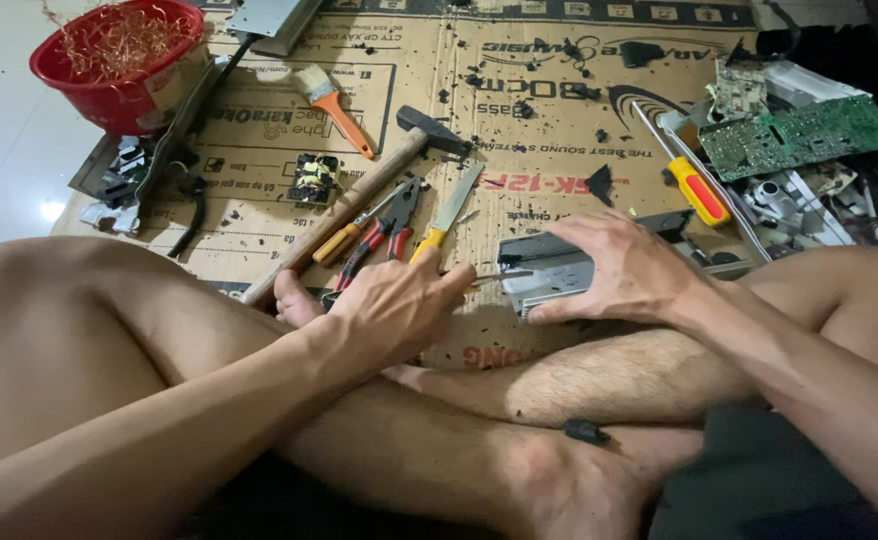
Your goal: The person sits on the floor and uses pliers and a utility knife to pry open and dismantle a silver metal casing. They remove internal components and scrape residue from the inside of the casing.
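Observation:
My left hand [399, 305] is closed around a thin tool, likely a screwdriver [507, 275]. Its metal shaft points right and its tip meets the left end of a grey metal casing [551, 270]. My right hand [624, 268] lies over the top of that casing and grips it with the fingers spread, holding it down on the cardboard sheet [559, 120] just beyond my crossed legs. Most of the tool's handle is hidden in my fist.
On the cardboard lie a wooden-handled hammer [359, 190], red-handled pliers [379, 235], a yellow-handled blade [451, 210], an orange-handled brush [337, 108] and a small transformer [314, 180]. A red bowl of copper wire [124, 60] stands far left. A yellow-and-red screwdriver [694, 190] and a green circuit board [799, 135] lie right.

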